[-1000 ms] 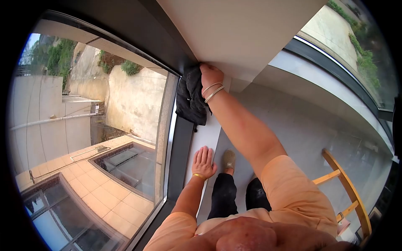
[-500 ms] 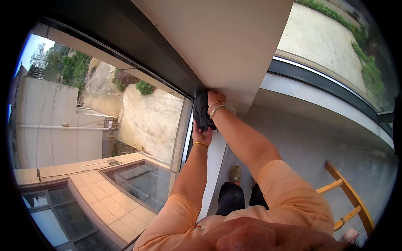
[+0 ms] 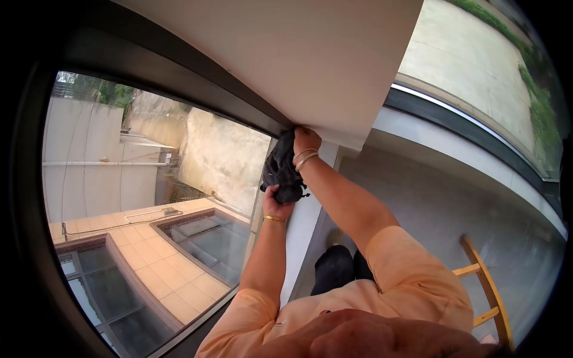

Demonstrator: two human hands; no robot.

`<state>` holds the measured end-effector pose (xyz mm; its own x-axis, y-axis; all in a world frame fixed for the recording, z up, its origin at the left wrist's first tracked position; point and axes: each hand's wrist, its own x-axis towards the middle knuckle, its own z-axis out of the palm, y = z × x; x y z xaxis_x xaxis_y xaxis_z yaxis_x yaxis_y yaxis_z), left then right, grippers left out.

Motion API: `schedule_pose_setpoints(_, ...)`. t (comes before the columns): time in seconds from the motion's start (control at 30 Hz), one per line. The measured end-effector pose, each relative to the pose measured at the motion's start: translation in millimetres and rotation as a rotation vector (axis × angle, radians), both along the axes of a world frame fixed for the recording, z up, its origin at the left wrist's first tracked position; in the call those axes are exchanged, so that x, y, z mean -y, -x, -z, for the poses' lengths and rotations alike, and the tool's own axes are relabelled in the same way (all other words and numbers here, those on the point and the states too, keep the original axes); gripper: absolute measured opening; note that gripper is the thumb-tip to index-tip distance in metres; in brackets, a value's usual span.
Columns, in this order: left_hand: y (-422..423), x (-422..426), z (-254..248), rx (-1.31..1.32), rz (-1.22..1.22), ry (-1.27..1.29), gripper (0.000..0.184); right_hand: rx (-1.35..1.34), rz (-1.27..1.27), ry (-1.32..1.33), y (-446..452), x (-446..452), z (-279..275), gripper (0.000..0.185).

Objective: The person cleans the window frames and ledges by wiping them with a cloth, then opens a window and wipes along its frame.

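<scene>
Head camera, and both your arms were stretched out in front of you, meeting at one black cloth (image 3: pixel 280 164)! Your right hand (image 3: pixel 306 141) was the farther one, curled tight on the cloth's upper end, its knuckles up in the corner where the dark window frame (image 3: pixel 197 71) met the pale wall (image 3: pixel 298 53). Its fingertips were hidden from view. Your right elbow was only slightly bent, with pale bangles (image 3: pixel 306 159) around the wrist.

Nearer to you, your left hand (image 3: pixel 277 207) had the lower end in a narrow grip, thumb over the top and the other fingers mostly covered by the bunched fabric. A yellow bracelet (image 3: pixel 274 218) circled that wrist, and the arm was nearly straight.

The cloth was crumpled between your hands, beside the glass (image 3: pixel 149 185) and above the white ledge (image 3: pixel 304 221). What hemmed you in? The wall, blocking the space just beyond your right hand. Below your arms was a dark trouser leg (image 3: pixel 334 268); well off to the right, a wooden frame with rungs (image 3: pixel 486 286) stood over the grey floor (image 3: pixel 412 185), and another window (image 3: pixel 471 59) lay past the wall.
</scene>
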<state>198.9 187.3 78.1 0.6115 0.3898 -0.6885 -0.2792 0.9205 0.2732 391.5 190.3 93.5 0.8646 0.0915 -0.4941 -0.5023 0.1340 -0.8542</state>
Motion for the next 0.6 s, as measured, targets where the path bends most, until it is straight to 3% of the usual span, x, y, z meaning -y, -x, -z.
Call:
schedule_pose_setpoints(0.07, 2, 6, -28, -0.112, -0.017, -0.058, 0.036, 0.036, 0.050, 0.011, 3, 1, -22, 0.026)
schedule_pose_setpoints(0.27, 7, 24, -80, -0.006, -0.001, -0.106, 0.047, 0.068, 0.033, 0.023, -4, 5, -50, 0.027)
schedule_pose_setpoints(0.6, 6, 40, -125, 0.094, 0.004, -0.176, 0.047, 0.245, -0.004, -0.011, -19, 31, -133, 0.024)
